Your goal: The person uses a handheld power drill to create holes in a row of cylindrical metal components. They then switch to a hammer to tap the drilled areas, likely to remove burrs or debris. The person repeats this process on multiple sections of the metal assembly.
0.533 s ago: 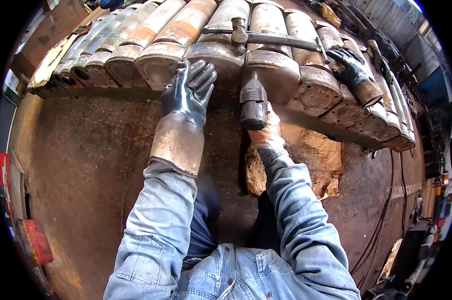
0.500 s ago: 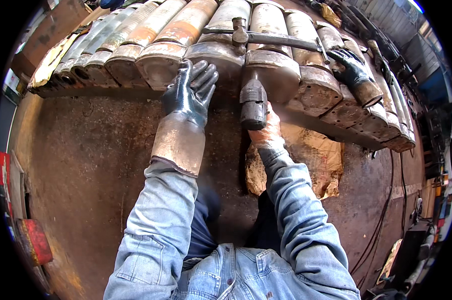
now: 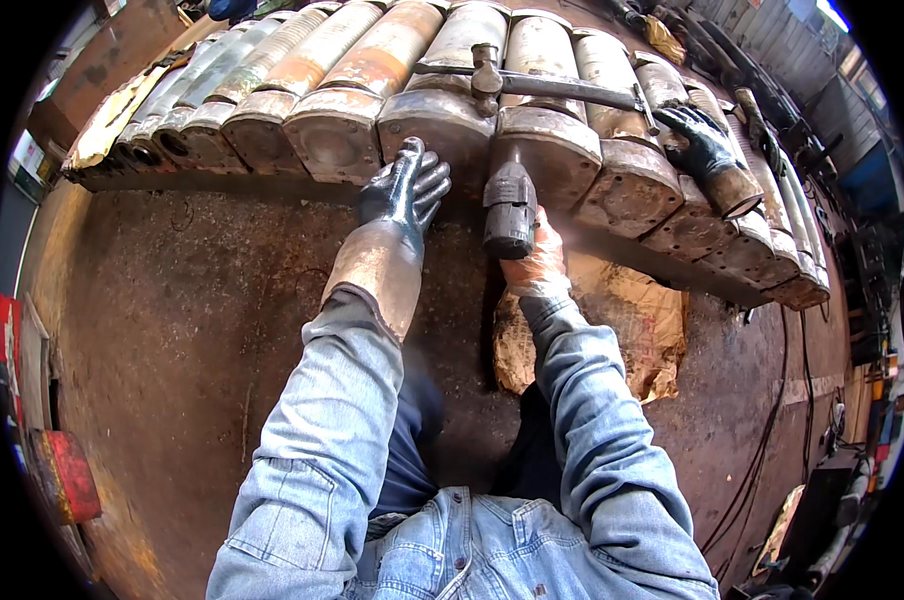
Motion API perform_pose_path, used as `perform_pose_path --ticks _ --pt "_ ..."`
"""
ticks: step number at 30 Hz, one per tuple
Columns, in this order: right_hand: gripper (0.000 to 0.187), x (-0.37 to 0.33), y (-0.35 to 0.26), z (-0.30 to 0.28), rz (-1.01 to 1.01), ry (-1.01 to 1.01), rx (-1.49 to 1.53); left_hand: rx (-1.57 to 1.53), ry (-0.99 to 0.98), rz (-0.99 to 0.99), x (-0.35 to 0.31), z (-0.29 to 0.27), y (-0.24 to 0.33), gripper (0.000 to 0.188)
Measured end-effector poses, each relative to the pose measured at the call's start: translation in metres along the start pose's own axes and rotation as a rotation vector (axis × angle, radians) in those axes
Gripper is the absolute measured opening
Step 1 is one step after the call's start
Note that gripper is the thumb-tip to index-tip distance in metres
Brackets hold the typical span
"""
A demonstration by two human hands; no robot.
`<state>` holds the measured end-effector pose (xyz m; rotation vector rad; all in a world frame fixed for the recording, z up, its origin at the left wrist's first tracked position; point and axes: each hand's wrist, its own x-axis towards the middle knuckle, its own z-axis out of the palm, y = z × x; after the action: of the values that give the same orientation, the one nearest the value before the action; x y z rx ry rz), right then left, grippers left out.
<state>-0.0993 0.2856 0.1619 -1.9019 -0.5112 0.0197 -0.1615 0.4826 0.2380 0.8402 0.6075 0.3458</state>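
My left hand (image 3: 404,190), in a dark blue coated glove with a tan cuff, is raised in front of the row of metal cylinders (image 3: 437,125). Its fingers are loosely bent and apart, with nothing in them. My right hand (image 3: 540,262), in a thin pale glove, is wrapped round a dark pistol-shaped power tool (image 3: 510,210). The tool's thin shaft points at the flat end of one cylinder (image 3: 547,145); I cannot tell whether it touches. Much of the grip is hidden beneath the tool body.
A hammer (image 3: 562,85) lies across the cylinder tops. An unworn dark glove (image 3: 707,155) rests on them further right. Brown crumpled paper (image 3: 612,320) is on the stained floor (image 3: 192,350) below. Black cables (image 3: 762,460) run along the right, and a red object (image 3: 67,475) stands at left.
My left hand has moved right and slightly nearer to me, with its fingers bent more. My right hand and the tool have hardly shifted. The view has turned slightly.
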Motion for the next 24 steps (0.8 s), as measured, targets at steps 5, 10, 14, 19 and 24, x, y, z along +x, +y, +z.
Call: perform_pose_path --ticks 5,10,14,19,24 --pt "0.054 0.001 0.013 -0.009 0.071 -0.010 -0.025 0.190 -0.070 -0.115 0.004 0.010 -0.005 0.075" --pt "0.068 -0.011 -0.035 -0.035 0.177 -0.171 -0.150 0.235 -0.067 -0.253 0.023 0.006 -0.018 0.086" --pt "0.073 -0.019 -0.063 -0.054 -0.023 -0.239 -0.010 0.136 -0.142 -0.369 0.018 0.025 -0.031 0.081" --pt "0.080 -0.034 -0.084 -0.071 -0.233 -0.259 -0.068 0.009 -0.236 -0.481 -0.005 0.063 -0.035 0.075" --pt "0.089 -0.051 -0.075 -0.100 -0.499 -0.211 -0.253 -0.176 -0.682 -0.502 0.001 0.090 -0.069 0.067"
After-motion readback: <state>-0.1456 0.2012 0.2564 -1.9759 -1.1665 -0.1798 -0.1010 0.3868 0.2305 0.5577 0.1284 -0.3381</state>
